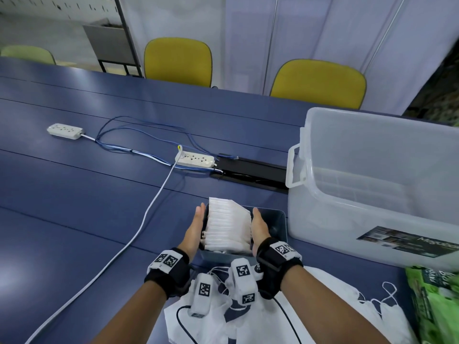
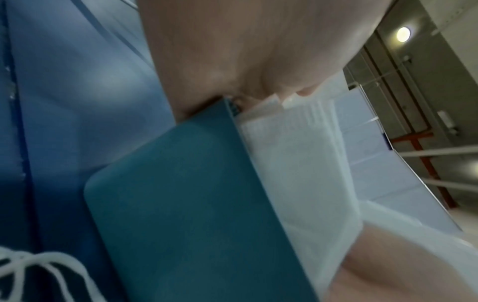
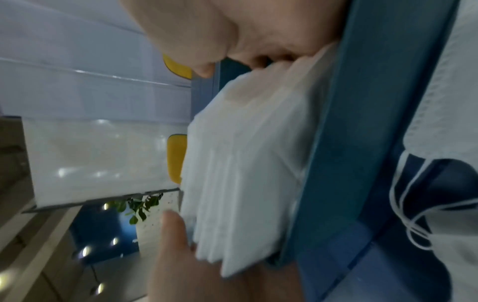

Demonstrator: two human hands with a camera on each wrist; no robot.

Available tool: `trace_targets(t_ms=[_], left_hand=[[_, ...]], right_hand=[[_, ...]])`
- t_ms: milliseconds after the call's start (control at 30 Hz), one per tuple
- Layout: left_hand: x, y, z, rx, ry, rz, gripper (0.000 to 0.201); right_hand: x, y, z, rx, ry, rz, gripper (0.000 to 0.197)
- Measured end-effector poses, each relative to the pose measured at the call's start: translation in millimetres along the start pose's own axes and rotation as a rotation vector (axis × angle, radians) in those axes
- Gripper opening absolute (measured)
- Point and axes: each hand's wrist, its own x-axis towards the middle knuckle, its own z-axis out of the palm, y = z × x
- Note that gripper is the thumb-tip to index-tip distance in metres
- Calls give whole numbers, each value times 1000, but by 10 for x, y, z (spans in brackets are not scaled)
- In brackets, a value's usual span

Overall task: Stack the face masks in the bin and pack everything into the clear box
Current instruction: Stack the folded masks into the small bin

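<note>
A stack of white face masks stands on edge in the dark blue bin at the table's near middle. My left hand lies flat along the stack's left side by the bin's wall. Inside the bin, my right hand presses flat against the stack's right side. The left wrist view shows the bin's outer wall with the masks above it. In the right wrist view the masks sit between both palms. The clear box stands empty just right of the bin.
Loose masks with ear loops and a white bag lie under my forearms; a green packet sits at the near right. Two power strips, a white cable and a black hatch cross the table beyond.
</note>
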Motion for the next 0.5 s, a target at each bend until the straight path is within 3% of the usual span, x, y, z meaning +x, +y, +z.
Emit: trace_targets(t_ms=[67, 333, 500], left_hand=[[-89, 50, 73, 31, 1, -15, 43], [-76, 52, 56, 113, -53, -5, 57], [-64, 38, 14, 201, -43, 141, 89]], right_hand=[[-111, -59, 84, -75, -52, -1, 58], [-258, -94, 159, -244, -37, -23, 67], [-213, -83, 115, -370, -32, -57, 63]])
